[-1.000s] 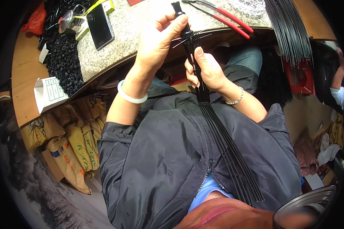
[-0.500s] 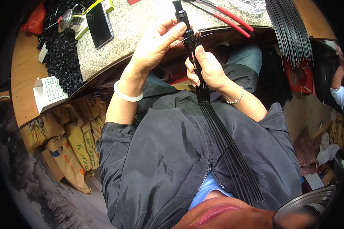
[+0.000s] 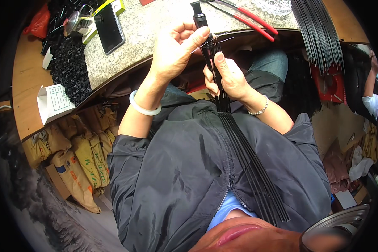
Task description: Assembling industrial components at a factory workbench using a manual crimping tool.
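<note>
An umbrella frame [image 3: 223, 101] of black ribs and a dark shaft stands before my chest. Its narrow black end piece [image 3: 198, 16] points away over the table edge, and its long thin ribs [image 3: 256, 172] trail down across my jacket. My right hand [image 3: 233, 77] is wrapped round the ribs at mid-length, thumb up. At the upper part, my left hand [image 3: 172, 54] is closed with its thumb over the shaft; its other fingertips are partly hidden. A fine pale wire [image 3: 224, 41] crosses the ribs beside the left fingers.
Red-handled pliers [image 3: 254, 23] and a phone [image 3: 109, 28] lie on the speckled tabletop [image 3: 147, 25]. Small black parts [image 3: 69, 69] are heaped at left beside a white box [image 3: 54, 103]. More black ribs [image 3: 319, 33] hang over the right edge. Sacks [image 3: 77, 176] stand below left.
My left hand and wrist have shifted slightly right, and its thumb sits a little farther over the shaft. The right hand holds its place, and the frame has barely moved.
</note>
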